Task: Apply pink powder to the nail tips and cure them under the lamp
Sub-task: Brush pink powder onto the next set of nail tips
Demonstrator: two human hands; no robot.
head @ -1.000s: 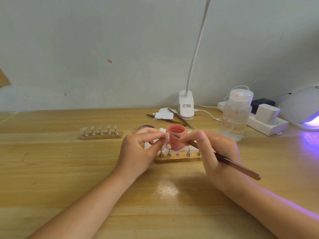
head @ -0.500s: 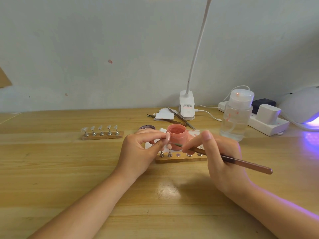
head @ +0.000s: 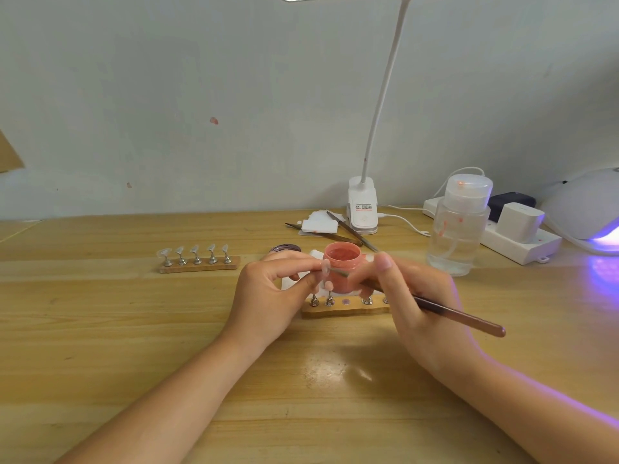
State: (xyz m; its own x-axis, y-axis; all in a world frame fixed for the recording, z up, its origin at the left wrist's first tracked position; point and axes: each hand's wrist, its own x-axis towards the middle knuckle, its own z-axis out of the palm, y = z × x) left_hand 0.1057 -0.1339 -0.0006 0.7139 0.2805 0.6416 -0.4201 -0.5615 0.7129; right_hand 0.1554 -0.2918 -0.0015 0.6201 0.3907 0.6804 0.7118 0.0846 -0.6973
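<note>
Both forearms reach in over the near edge of the desk [head: 100, 329], meeting around its middle. The left hand [head: 268, 296] is curled, thumb and forefinger pinching a small pale nail tip [head: 324, 265] held up just in front of the powder jar [head: 342, 262]. The right hand [head: 412, 296] grips a brown brush [head: 452, 313] like a pen, handle angled out toward the right edge, and the fine tip is right on that nail tip. The open jar of pink powder stands behind the fingers, just beyond a wooden holder [head: 345, 309] of metal stands; the right hand covers the holder's right end, so I can't count its stands. A second holder [head: 201, 262] with five clear tips sits apart toward the left edge. Toward the far right corner, the curing lamp [head: 586, 209] glows purple, cut off by the frame. A clear bottle [head: 459, 229] stands near it, a clip lamp [head: 363, 209] at the far edge. A dark round object behind the left hand is mostly hidden.
</note>
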